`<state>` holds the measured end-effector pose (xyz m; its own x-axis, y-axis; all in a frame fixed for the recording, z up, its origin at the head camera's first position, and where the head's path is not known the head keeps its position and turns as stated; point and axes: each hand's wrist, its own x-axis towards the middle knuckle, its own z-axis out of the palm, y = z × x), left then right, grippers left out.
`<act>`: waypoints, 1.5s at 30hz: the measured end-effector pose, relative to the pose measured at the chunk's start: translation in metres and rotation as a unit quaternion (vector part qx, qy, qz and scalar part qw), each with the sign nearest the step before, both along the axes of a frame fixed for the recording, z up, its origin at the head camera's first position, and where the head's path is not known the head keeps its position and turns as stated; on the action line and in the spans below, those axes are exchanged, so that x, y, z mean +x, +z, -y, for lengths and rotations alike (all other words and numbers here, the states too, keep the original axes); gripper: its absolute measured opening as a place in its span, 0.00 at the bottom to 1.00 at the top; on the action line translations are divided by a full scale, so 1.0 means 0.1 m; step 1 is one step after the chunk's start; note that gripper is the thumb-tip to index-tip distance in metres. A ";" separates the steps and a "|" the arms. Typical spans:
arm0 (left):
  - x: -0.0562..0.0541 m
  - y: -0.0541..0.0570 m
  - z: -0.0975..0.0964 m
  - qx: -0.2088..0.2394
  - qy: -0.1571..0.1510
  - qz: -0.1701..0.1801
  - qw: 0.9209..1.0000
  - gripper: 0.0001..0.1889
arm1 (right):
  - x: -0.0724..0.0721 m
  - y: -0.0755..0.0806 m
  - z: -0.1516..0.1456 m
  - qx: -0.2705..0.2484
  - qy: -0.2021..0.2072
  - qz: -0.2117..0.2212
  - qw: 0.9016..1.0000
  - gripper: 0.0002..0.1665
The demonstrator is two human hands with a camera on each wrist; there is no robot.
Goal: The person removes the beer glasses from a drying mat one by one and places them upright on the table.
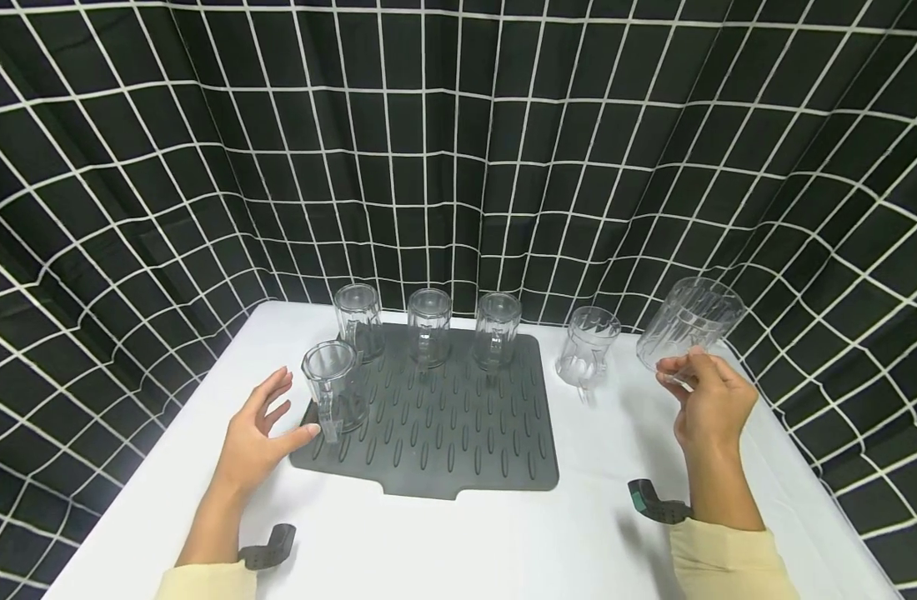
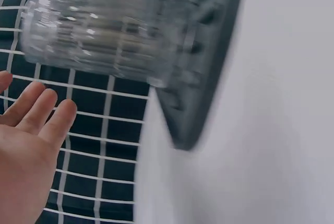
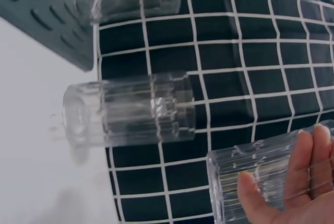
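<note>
My right hand [image 1: 714, 408] grips a clear glass mug [image 1: 683, 321] at the right side of the table. This mug leans to the right, and the thumb and fingers lie against its wall [image 3: 261, 169] in the right wrist view. My left hand [image 1: 252, 446] is spread and holds nothing, thumb and fingers apart. Its thumb tip lies close to the handle of a clear glass mug [image 1: 338, 387] on the left edge of the dark grey ribbed mat [image 1: 458, 479]. That mug [image 2: 88, 31] looks blurred in the left wrist view.
Along the mat's back edge stand three more glass mugs [image 1: 428, 329] in a row. Another mug [image 1: 588, 346] stands on the white table [image 1: 503, 550], between the mat and my right hand. Black cloth with a white grid [image 1: 436, 125] encloses the back and sides.
</note>
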<state>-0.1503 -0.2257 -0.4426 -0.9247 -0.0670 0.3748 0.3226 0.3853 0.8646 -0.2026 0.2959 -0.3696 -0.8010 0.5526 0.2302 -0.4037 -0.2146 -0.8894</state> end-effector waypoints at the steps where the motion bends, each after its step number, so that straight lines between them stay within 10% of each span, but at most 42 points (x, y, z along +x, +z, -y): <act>1: 0.00 -0.05 0.02 -0.013 0.001 0.017 1.000 0.49 | -0.02 -0.01 -0.01 0.002 0.000 0.002 1.000 0.23; 9: 0.00 -0.39 0.07 -0.053 0.003 0.118 0.992 0.51 | -0.18 -0.13 -0.15 0.004 0.008 0.012 1.000 0.19; 20: -0.04 -0.53 0.09 -0.080 0.006 0.205 0.975 0.53 | -0.33 -0.35 -0.32 -0.032 0.031 0.026 0.999 0.19; 33: -0.06 -0.53 0.03 -0.196 0.003 0.212 0.957 0.53 | -0.48 -0.57 -0.45 -0.041 0.086 0.046 0.994 0.20; 45: -0.06 -0.51 0.02 -0.209 0.004 0.219 0.953 0.52 | -0.62 -0.76 -0.59 -0.066 0.112 0.065 0.989 0.22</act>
